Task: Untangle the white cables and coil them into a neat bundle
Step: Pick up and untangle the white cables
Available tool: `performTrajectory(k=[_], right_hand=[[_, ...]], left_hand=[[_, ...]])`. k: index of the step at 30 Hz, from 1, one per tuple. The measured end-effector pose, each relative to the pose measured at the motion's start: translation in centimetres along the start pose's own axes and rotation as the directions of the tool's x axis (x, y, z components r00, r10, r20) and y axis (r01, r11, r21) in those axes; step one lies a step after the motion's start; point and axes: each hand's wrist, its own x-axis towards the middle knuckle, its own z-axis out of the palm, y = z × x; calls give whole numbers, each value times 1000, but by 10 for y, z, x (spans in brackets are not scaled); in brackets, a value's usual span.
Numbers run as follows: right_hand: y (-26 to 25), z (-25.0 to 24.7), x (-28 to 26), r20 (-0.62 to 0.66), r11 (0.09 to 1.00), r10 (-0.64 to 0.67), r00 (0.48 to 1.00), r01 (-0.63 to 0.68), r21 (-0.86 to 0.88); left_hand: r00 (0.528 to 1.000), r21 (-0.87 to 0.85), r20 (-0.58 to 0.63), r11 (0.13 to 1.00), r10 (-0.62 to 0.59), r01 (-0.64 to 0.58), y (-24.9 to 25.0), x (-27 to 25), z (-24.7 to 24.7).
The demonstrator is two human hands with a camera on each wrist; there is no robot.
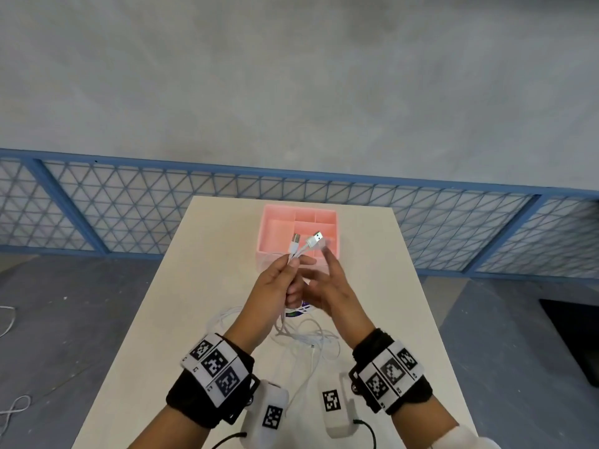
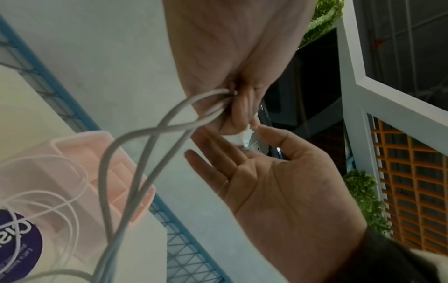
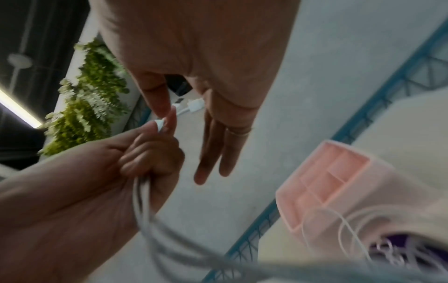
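L wrist: blk band, 3 b/w tags, wht cam | R wrist: same | ring

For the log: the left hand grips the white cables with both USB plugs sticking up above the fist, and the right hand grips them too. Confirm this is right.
Wrong on the right hand. The head view shows it open beside the left hand, fingers straight, holding nothing. The rest stands: the left hand grips the white cables, both USB plugs sticking up above the fist.

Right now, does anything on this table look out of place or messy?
Yes: the white cables lie in loose, crossing loops on the table, uncoiled. The left hand grips two plug ends; the pink organizer sits square.
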Motion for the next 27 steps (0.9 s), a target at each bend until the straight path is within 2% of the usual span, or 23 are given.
performTrajectory(k=[2,3,5,6,8,11,14,16,17,18,19,20,21,22,23,24,26,27], right_hand=[[8,4,0,89,994,106,990,-107,3],[12,7,-1,152,986,161,975,-154,-58],[19,8,-4,300,961,224,927,-159,-225],[22,7,-6,335,942,245,910,-141,-305],[30,-4,-4,277,860,263,924,-95,-501],[52,-39,4,179,564,294,939,-20,-825],[61,-77,15,-2,364,353,936,-140,-921],[42,-95,32,-98,211,255,962,-154,-965],[25,-102,41,-165,123,138,977,-182,-976],[4,-108,48,-236,76,-45,971,-232,-970],[-20,-113,54,-290,70,-271,918,-282,-957],[-45,-116,56,-317,81,-483,816,-318,-945],[-65,-118,55,-317,106,-637,702,-328,-939],[-75,-121,52,-315,123,-714,625,-331,-936],[-76,-125,50,-319,133,-721,616,-329,-935],[-70,-130,48,-316,151,-677,665,-294,-944],[-44,-135,43,-344,305,-438,831,-222,-926],[-29,-134,38,-372,382,-280,885,-253,-889]], left_hand=[[1000,-49,20,999,18,-17,2,2,3],[999,-73,26,997,24,-22,3,4,3],[998,-76,41,996,53,-50,9,7,1],[996,-80,50,995,69,-65,14,9,-2],[996,-153,29,985,88,-83,27,13,-16],[987,-303,-106,942,116,-144,50,21,-53],[974,-374,-197,910,111,-179,53,27,-87],[969,-388,-234,906,83,-171,39,27,-100],[963,-406,-262,897,68,-173,29,26,-106],[953,-432,-298,882,60,-190,22,25,-111],[939,-458,-339,862,56,-216,17,25,-119],[921,-483,-387,839,52,-250,15,24,-129],[894,-494,-447,820,46,-289,14,22,-142],[855,-486,-517,810,34,-327,13,19,-156],[803,-452,-595,820,16,-351,11,16,-171],[748,-405,-664,841,0,-359,9,13,-185],[660,-302,-751,894,-9,-332,5,9,-204],[637,-254,-771,921,-9,-294,4,9,-207]])
